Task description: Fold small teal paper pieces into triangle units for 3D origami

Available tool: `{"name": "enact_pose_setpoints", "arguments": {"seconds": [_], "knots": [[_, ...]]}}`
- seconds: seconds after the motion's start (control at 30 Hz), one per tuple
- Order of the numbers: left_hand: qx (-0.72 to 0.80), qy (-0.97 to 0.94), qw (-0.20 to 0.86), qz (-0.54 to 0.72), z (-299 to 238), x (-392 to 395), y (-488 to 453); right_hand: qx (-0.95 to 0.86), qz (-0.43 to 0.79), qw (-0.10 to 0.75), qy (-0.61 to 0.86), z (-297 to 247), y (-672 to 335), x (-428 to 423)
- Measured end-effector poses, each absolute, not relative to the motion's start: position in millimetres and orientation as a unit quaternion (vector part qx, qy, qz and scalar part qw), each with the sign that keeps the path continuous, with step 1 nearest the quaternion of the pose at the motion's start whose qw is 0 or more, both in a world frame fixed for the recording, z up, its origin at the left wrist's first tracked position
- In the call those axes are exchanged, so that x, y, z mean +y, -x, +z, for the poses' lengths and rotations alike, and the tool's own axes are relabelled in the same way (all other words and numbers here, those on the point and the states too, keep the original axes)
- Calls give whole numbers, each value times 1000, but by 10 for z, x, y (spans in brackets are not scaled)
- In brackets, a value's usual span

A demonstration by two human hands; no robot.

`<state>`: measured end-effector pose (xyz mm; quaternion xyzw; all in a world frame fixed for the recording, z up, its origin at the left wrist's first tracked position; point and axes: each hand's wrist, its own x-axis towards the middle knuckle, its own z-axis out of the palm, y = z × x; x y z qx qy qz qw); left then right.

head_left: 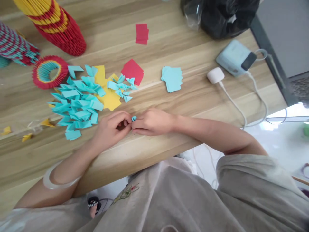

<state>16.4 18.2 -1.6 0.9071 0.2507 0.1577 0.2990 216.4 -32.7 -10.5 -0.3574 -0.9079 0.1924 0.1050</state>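
Near the table's front edge my left hand (113,126) and my right hand (154,121) meet, fingertips almost touching. Between them a small bit of light blue paper (134,118) shows, pinched by both hands; most of it is hidden by the fingers. To the left of my left hand lies a heap of folded light blue paper pieces (77,103). Just beyond my hands is a smaller group of folded blue pieces (124,87), partly over yellow paper sheets (112,100). A stack of flat light blue paper sheets (172,79) lies beyond my right hand.
Red paper sheets (132,71) and a smaller red stack (142,33) lie farther back. A red-rimmed folded-paper ring (50,71) and a tall red-and-yellow paper model (60,29) stand at left. A power bank (235,58), white earbud case (215,75), cables and black bag (224,19) are right.
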Motion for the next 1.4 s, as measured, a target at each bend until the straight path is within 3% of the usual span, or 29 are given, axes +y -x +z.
{"name": "enact_pose_setpoints", "arguments": {"seconds": [1.4], "knots": [[258,-894,330,161,27,172,-167,-896,221,98,371,-55,-2151,-316]]}}
